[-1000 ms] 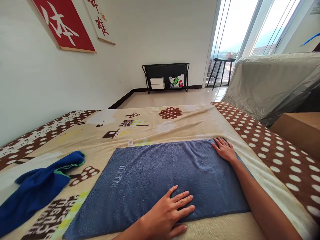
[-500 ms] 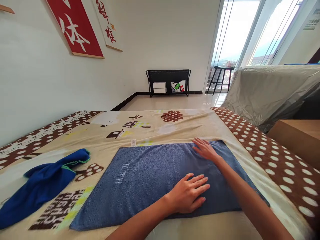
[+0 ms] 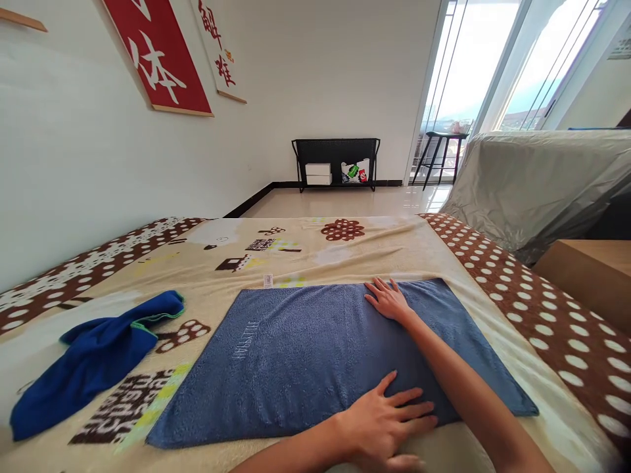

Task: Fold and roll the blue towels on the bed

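Observation:
A blue-grey towel (image 3: 296, 361) with embroidered lettering near its left end lies spread flat on a patterned blanket (image 3: 296, 263). My left hand (image 3: 389, 420), fingers spread, is over the towel's near edge, with the thumb beyond it above the blanket. Palm down, my right hand (image 3: 389, 299) rests with outstretched fingers at the towel's far edge, right of its middle. To the left lies a crumpled dark blue cloth (image 3: 103, 355) with green edging, apart from both hands.
The blanket has brown polka-dot borders. At the right stand a cardboard box (image 3: 586, 269) and furniture under a grey plastic cover (image 3: 522, 184). A black rack (image 3: 335, 154) stands against the far wall, and a black stool (image 3: 441, 154) by the window.
My right hand has slid left along the towel's far edge. My left hand has moved toward me and slightly right, to the near edge, its fingers spread wider.

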The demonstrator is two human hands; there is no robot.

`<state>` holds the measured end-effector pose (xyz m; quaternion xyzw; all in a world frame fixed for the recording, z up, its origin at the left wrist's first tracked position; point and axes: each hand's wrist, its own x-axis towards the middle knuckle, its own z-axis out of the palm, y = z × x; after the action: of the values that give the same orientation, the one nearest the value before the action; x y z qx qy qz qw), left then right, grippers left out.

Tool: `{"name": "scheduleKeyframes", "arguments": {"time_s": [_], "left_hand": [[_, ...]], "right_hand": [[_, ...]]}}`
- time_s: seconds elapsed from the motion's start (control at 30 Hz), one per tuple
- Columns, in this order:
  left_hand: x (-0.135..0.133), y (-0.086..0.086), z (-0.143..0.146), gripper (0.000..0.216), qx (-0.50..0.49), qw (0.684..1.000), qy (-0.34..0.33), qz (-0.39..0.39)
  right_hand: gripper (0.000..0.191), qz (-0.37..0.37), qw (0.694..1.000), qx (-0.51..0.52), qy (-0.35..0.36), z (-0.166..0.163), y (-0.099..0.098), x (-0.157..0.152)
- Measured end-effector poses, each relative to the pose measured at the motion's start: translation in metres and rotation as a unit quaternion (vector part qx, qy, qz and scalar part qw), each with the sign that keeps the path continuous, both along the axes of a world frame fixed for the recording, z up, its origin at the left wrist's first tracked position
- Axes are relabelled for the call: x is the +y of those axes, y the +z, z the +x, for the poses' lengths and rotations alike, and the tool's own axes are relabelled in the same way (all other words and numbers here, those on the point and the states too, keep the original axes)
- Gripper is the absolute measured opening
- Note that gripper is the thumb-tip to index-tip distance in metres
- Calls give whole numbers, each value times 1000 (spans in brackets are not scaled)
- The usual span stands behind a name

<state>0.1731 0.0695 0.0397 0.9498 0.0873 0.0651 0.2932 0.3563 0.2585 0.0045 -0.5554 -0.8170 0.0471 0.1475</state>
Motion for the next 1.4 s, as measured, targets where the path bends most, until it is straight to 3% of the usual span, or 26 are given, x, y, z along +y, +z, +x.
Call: {"name": "scheduleKeyframes", "arguments": {"time_s": [0.07, 0.13, 0.27, 0.37, 0.5, 0.6, 0.77, 0.9, 1.0, 1.1, 1.2, 1.27, 1.4], "left_hand": [[-3, 8, -14, 48, -20, 998, -18, -49], [4, 17, -36, 39, -39, 998, 13, -54], [34, 27, -91, 39, 22, 983, 169, 73], [42, 16, -118, 56, 90, 962, 224, 129], [18, -2, -124, 73, 112, 963, 199, 140], [0, 0, -121, 77, 115, 970, 164, 134], [-4, 5, -121, 78, 129, 971, 151, 130], [-5, -12, -119, 81, 121, 976, 121, 133], [-9, -21, -116, 69, 131, 981, 110, 89], [-13, -7, -116, 63, 129, 987, 98, -5], [-9, 23, -123, 57, 78, 983, 125, -112], [4, 41, -126, 39, 16, 967, 209, -145], [66, 51, -112, 37, -58, 928, 357, -91]], "right_hand": [[51, 15, 1000, 9, -9, -18, 3, -3], [53, 17, 999, 16, 29, -40, 6, -4], [54, 2, 990, 27, 139, -83, 9, 1], [52, 4, 987, 38, 153, -103, 7, 8], [49, 11, 989, 45, 138, -110, 3, 13], [48, 10, 992, 44, 116, -119, 4, 16], [50, 9, 989, 50, 139, -172, 8, 17], [50, 4, 984, 63, 167, -206, 5, 15], [49, 8, 984, 78, 159, -211, 6, 16], [49, 9, 983, 91, 157, -204, 11, 13], [51, 3, 981, 94, 168, -187, 15, -10], [54, -11, 978, 88, 186, -167, 15, -44], [67, -41, 972, 73, 221, -119, 11, -140]]}}
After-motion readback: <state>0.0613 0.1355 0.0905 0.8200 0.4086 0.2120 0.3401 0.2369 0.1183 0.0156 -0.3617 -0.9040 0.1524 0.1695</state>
